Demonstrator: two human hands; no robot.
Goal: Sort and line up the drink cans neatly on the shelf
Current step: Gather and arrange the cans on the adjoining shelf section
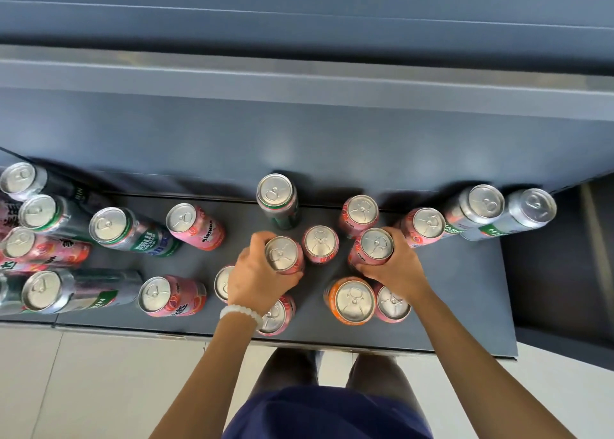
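On the dark grey shelf (465, 282), seen from the head camera looking straight down, many drink cans stood upright and scattered. The left hand (257, 277) was closed around a pink can (283, 254) near the middle of the shelf, fingers curled over its far and near sides. A white bead bracelet (241, 314) sat on that wrist. The right hand (397, 270) was clamped on another pink can (373, 248) a little to the right, thumb and fingers wrapped about its body. Between the two held cans stood a third pink can (320, 243), free of both hands and just beside each.

Behind these, a green can (277, 199) stood close to the back wall, with a pink can (359, 214) to its right. Farther right, a pink can (425, 226) and two silver-and-green cans (478, 207) (528, 211) stood touching in a slanted row. In front of the right hand an orange can (353, 300) stood touching a pink one (392, 303). Under the left wrist another pink can (277, 315) was partly hidden, and one more showed only an edge (222, 282) at the hand's left.

To the left, single pink cans (192, 226) (169, 295) stood apart, and a mixed cluster of silver, green and pink cans (40, 232) crowded the left end. The person's legs and dark blue shorts (325, 415) showed below the shelf edge, above a pale tiled floor (83, 382).
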